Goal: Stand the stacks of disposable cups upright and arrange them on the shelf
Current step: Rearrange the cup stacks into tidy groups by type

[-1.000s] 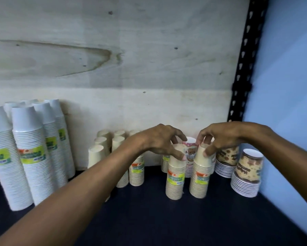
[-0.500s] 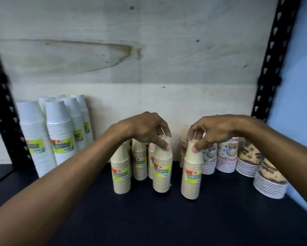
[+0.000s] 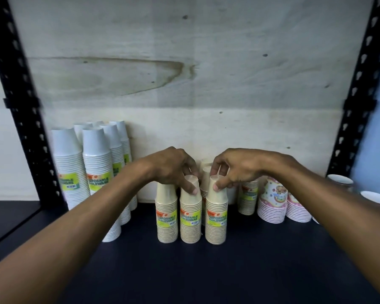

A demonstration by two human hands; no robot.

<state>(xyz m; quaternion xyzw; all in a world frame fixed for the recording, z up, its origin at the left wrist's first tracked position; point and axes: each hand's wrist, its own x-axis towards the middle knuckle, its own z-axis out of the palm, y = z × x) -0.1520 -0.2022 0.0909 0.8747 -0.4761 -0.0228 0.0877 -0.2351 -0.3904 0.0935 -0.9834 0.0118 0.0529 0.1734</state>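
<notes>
Three beige cup stacks with green-yellow labels stand upright in a front row on the dark shelf (image 3: 206,273). My left hand (image 3: 173,166) pinches the top of the middle beige stack (image 3: 190,218). The top of the right beige stack (image 3: 216,218) is pinched by my right hand (image 3: 235,166). A third beige stack (image 3: 166,216) stands free just left of them. More beige stacks (image 3: 247,200) stand behind, partly hidden by my hands.
Tall white cup stacks (image 3: 97,172) stand at the left by a black upright post (image 3: 24,119). Pink patterned cup stacks (image 3: 272,202) and white-rimmed cups (image 3: 340,179) sit at the right near the other post (image 3: 358,84). A pale wooden back panel (image 3: 184,84) closes the shelf.
Both hands slid their beige stacks closer together, so the two now stand side by side next to the third stack. The view shifted and now shows more of the left.
</notes>
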